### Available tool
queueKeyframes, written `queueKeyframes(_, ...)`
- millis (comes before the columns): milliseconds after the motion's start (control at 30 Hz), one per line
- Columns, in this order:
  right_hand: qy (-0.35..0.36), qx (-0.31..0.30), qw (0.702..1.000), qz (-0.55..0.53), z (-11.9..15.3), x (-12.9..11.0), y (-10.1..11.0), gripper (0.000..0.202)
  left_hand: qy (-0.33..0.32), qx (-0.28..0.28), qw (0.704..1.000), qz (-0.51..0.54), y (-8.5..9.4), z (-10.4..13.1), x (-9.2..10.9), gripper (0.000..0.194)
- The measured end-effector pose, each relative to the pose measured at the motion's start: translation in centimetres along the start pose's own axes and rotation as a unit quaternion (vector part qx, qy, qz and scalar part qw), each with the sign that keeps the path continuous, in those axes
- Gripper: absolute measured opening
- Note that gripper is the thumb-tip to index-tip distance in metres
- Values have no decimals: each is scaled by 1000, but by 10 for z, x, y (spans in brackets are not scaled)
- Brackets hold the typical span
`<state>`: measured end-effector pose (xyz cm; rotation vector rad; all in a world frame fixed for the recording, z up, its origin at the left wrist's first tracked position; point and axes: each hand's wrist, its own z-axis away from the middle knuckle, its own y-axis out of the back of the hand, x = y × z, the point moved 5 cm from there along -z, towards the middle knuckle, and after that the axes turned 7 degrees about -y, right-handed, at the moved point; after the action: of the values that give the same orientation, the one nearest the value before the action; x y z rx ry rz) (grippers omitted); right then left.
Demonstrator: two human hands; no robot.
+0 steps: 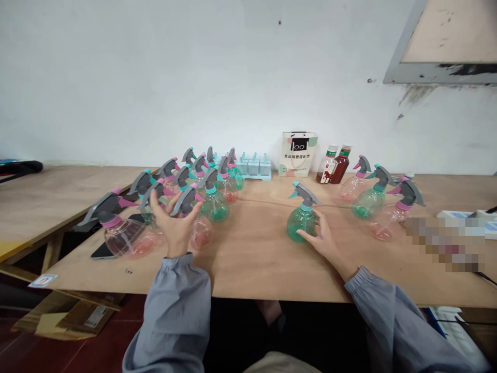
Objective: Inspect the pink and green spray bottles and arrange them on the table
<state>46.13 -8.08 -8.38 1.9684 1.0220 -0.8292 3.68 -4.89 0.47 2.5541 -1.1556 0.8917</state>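
Note:
My right hand (321, 237) is around the lower right side of a green spray bottle (301, 224) with a grey and teal trigger head, upright on the wooden table (256, 259). At the left, my left hand (174, 223) is raised with thumb and fingers apart, beside a pink spray bottle (202, 232) with a grey and pink head. Whether it touches that bottle is unclear. Further left a clear pink bottle (132, 238) stands close by. Behind my left hand are several more pink and green bottles, among them a green one (216, 204).
Against the wall stand a light blue rack (254, 168), a paper bag (297, 155) and two dark drink bottles (340, 165). Three spray bottles stand at the right, one of them green (368, 202). A phone (103, 252) lies at the left; a white device (462, 220) sits far right.

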Motion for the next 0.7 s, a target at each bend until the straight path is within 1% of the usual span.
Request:
queueKeyframes(33, -2, 1, 1000, -2, 0, 0, 0, 77, -30, 35, 999, 0, 5, 1, 5, 105)
queueKeyframes(67, -3, 2, 1000, -5, 0, 1, 0, 76, -74, 86, 994, 1, 11, 4, 13, 108)
queueKeyframes(100, -4, 2, 1000, -7, 0, 1, 0, 76, -131, 145, 981, 0, 18, 8, 24, 104)
queueKeyframes(133, -3, 2, 1000, -8, 0, 1, -1, 76, -196, 202, 960, 2, 23, 15, 37, 96)
queueKeyframes(167, 2, 4, 1000, -6, 0, 1, -1, 76, -253, 235, 938, 10, 25, 23, 51, 84)
queueKeyframes(200, 9, 7, 1000, -2, 0, 0, -2, 76, -295, 228, 927, 25, 21, 31, 66, 69)
queueKeyframes(233, 16, 11, 1000, 3, 1, -1, -3, 76, -319, 181, 929, 49, 12, 37, 81, 56)
queueKeyframes(267, 22, 17, 1000, 8, 2, -2, -4, 76, -308, 85, 945, 67, -5, 43, 95, 42)
queueKeyframes(300, 26, 24, 999, 11, 3, -2, -5, 77, -270, -39, 959, 75, -28, 50, 107, 31)
queueKeyframes(333, 29, 29, 999, 12, 4, -3, -7, 78, -221, -156, 959, 79, -53, 60, 116, 30)
queueKeyframes(367, 32, 29, 999, 10, 5, -3, -9, 78, -176, -240, 951, 85, -77, 71, 125, 35)
queueKeyframes(433, 45, 16, 999, 6, 9, -5, -16, 76, -106, -336, 930, 100, -119, 89, 139, 60)
queueKeyframes(467, 54, 7, 998, 7, 11, -7, -20, 75, -79, -373, 918, 106, -138, 97, 144, 70)
queueKeyframes(500, 65, 1, 998, 11, 13, -9, -24, 75, -56, -394, 911, 108, -154, 102, 148, 74)
queueKeyframes(567, 86, -1, 996, 26, 16, -13, -28, 78, -15, -403, 910, 98, -178, 108, 149, 70)
queueKeyframes(633, 108, -3, 993, 52, 19, -20, -30, 83, 17, -387, 917, 93, -189, 110, 146, 63)
queueKeyframes(700, 138, -23, 986, 87, 19, -28, -26, 84, 49, -365, 923, 114, -193, 111, 138, 56)
